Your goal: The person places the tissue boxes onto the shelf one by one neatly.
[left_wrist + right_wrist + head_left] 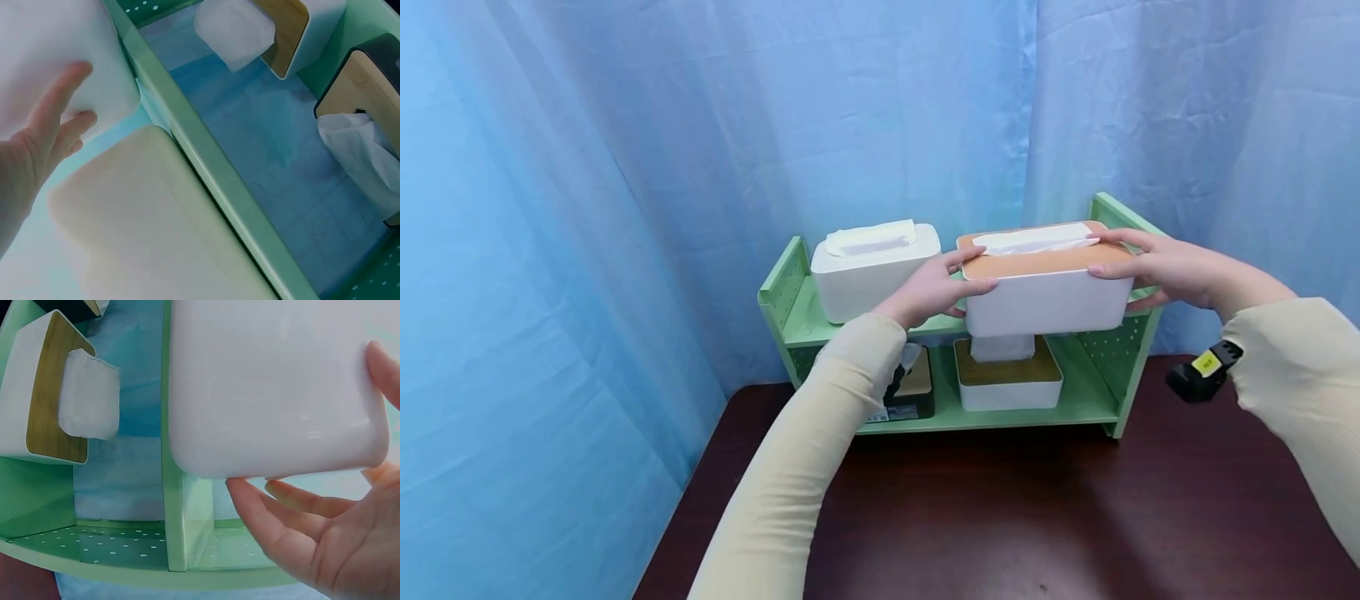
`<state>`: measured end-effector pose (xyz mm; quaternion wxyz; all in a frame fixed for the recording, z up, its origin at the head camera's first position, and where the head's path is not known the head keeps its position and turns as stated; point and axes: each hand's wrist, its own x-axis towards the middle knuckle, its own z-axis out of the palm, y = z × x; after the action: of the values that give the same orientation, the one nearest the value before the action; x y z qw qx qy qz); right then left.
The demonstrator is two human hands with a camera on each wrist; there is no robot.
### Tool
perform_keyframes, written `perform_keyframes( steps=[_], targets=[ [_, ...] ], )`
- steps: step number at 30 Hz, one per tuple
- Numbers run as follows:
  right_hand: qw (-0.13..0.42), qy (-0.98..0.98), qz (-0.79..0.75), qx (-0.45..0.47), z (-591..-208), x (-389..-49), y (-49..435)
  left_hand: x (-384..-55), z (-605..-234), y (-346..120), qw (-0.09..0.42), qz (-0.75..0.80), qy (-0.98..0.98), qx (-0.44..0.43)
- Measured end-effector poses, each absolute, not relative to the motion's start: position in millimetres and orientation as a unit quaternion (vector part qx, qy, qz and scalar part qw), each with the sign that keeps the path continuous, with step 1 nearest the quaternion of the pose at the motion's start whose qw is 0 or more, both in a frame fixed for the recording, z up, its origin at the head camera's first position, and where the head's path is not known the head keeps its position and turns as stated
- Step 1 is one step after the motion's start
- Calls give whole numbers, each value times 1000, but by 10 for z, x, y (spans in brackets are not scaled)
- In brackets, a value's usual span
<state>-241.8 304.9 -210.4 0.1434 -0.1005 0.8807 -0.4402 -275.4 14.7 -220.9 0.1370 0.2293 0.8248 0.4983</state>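
Observation:
Both hands hold a white tissue box with a tan lid and a tissue lying across its slot, at the right part of the green shelf's upper level. My left hand grips its left end, a finger at the lid and another along the front edge. At the opposite end, my right hand has fingers on the lid's corner and others against the side. In the right wrist view, fingertips touch the smooth white wall from below. An all-white tissue box stands just left of the left hand.
The green shelf stands on a dark red-brown table. On its lower level sit a white tissue box with a wooden lid and a black one with a light wooden lid. Blue curtains hang behind.

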Motion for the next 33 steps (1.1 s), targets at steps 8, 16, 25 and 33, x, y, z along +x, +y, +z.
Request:
perform_keyframes(
  steps=[8, 16, 25, 33],
  targets=[
    [161, 864, -472, -68, -2075, -2550, 3031, -2779, -2174, 267, 86, 487, 846, 201],
    [142, 859, -491, -45, -2104, -2597, 2985, -2800, -2228, 389, -10, 448, 875, 185],
    [73, 854, -516, -6, -2171, -2622, 2906, -2881, -2300, 480, -31, 460, 873, 158],
    [1, 859, -512, 19, -2229, -2632, 2815, -2943, -2375, 511, -50, 481, 863, 145]
  ],
)
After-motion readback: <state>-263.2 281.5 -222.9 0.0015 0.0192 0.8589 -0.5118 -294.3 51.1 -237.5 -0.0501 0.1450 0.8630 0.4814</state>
